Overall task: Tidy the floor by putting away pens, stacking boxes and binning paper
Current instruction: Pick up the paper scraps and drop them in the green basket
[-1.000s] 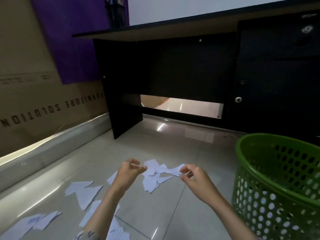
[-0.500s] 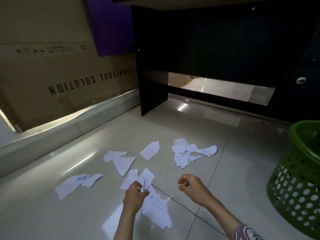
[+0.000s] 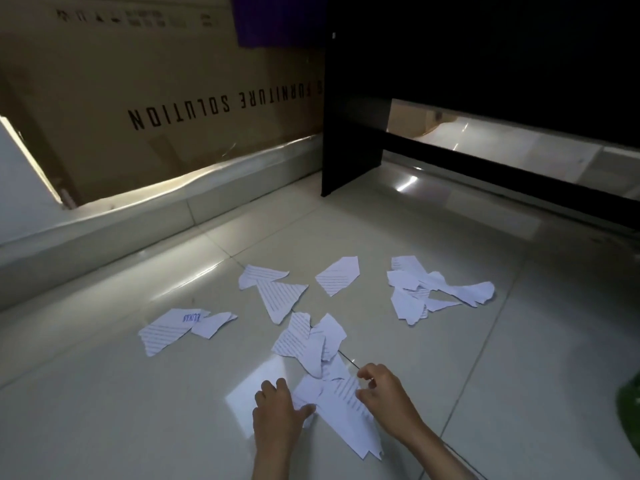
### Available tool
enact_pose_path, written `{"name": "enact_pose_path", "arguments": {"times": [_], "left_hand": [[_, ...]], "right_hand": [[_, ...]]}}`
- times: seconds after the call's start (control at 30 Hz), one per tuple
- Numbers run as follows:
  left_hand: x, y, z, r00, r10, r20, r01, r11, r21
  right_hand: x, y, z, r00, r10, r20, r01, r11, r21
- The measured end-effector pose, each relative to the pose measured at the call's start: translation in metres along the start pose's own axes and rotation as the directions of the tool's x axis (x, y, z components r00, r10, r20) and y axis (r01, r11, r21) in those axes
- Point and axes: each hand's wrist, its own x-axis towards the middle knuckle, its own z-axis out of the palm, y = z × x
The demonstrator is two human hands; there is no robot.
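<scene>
Several torn scraps of lined white paper lie scattered on the tiled floor. The nearest large scrap (image 3: 341, 408) lies between my hands. My left hand (image 3: 277, 412) has its fingers curled and its thumb pinching that scrap's left edge. On the right edge of the same scrap, my right hand (image 3: 389, 400) grips with curled fingers. More scraps lie beyond: an overlapping pair (image 3: 308, 339), a pile at the right (image 3: 433, 287), a single piece (image 3: 337, 275), two at the middle (image 3: 273, 289) and two at the left (image 3: 173, 327). Only a sliver of the green bin (image 3: 631, 403) shows at the right edge.
A large cardboard box (image 3: 156, 98) printed "FURNITURE SOLUTION" leans on the left wall above a low tiled ledge (image 3: 138, 220). A black desk (image 3: 349, 133) stands ahead, with a gap under its back panel.
The view has dropped closer to the floor and shifted left, so the bin is almost out of sight. Both hands have come down onto the nearest large scrap.
</scene>
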Motion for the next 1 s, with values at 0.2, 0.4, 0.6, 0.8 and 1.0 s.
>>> {"name": "enact_pose_path", "arguments": {"times": [0.2, 0.4, 0.6, 0.8, 1.0], "left_hand": [[0.014, -0.001, 0.012, 0.997, -0.074, -0.010, 0.074, 0.997, -0.010], [0.021, -0.013, 0.012, 0.994, -0.089, 0.067, 0.109, 0.902, -0.417], [0.024, -0.027, 0.006, 0.993, -0.109, 0.037, 0.091, 0.537, -0.838], [0.018, -0.027, 0.000, 0.976, 0.017, 0.217, 0.206, 0.241, -0.948], [0.015, -0.025, 0.001, 0.950, 0.076, 0.302, 0.280, 0.213, -0.936]], "right_hand": [[0.011, 0.013, 0.021, 1.000, 0.001, -0.014, -0.001, 1.000, 0.007], [0.018, 0.011, 0.031, 1.000, -0.019, -0.014, 0.019, 0.999, -0.048], [0.013, 0.006, 0.031, 0.998, -0.025, -0.061, 0.026, 1.000, 0.010], [0.007, -0.003, 0.019, 1.000, -0.004, -0.025, 0.012, 0.953, 0.303], [0.007, -0.027, 0.012, 1.000, 0.002, 0.018, -0.013, 0.763, 0.646]]}}
